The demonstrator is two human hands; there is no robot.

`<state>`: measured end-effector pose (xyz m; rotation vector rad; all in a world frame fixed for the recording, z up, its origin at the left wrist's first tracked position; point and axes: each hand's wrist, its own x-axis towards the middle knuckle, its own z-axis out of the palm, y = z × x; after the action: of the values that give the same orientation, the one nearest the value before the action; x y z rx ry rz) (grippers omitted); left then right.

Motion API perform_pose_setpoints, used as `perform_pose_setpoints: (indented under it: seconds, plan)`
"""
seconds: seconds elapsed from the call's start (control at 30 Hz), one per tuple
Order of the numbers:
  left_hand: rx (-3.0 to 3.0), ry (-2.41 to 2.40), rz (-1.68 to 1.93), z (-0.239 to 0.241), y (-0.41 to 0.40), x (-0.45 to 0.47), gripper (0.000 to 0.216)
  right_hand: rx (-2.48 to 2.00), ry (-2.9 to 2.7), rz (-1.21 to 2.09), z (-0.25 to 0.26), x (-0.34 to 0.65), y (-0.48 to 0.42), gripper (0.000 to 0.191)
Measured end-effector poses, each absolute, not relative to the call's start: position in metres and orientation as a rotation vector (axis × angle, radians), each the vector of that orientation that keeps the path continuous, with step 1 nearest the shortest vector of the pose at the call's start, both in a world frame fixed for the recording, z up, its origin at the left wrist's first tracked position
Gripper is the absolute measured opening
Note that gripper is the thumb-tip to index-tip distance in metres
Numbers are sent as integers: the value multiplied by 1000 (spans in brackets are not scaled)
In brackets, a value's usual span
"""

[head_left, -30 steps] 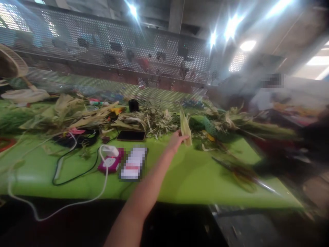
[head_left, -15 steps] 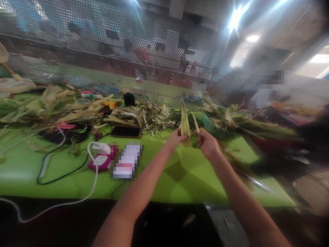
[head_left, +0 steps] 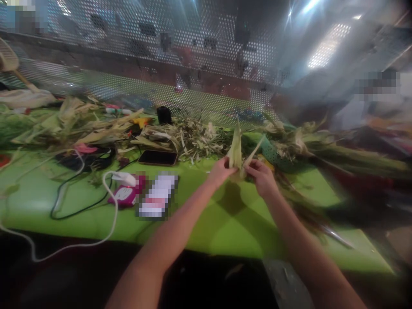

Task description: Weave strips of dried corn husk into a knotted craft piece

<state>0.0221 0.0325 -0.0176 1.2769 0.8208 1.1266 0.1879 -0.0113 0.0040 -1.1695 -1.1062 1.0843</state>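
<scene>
Pinching a husk (head_left: 236, 148) upright over the green counter (head_left: 96, 229), two-handed.
Left hand (head_left: 220, 172) grips its base, right hand (head_left: 264, 177) a thin strip (head_left: 255, 151); fingers (head_left: 230, 171) sit low, probably so the tips stand free.

Arms (head_left: 180, 231) (head_left: 298, 234) extend forward, both hands (head_left: 221, 171) (head_left: 263, 177) pinching close beside each other.

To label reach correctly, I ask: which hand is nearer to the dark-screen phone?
Left. The left hand is to the right of the dark-screen phone, apart from it; the right hand is farther away on the same side.
</scene>
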Motion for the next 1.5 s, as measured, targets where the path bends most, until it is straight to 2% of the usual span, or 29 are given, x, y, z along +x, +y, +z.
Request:
perform_pose_setpoints:
  seconds: [0.1,0.3,0.43,0.67,1.5]
  plan:
    - [1332,867,1109,-20,31,23,34,-1190,-1179,1074,3,188,-14,39]
    - [1366,813,1077,-20,27,24,35,-1255,-1204,989,4,186,-16,30]
    - [1357,774,1036,-21,28,22,29,-1257,-1181,983,4,185,-18,32]
    - [1413,807,1007,-21,27,20,33,-1325,-1270,949,7,184,-20,30]
    - [1563,1022,997,-14,15,28,14,-1324,-1371,887,-5,183,-14,17]
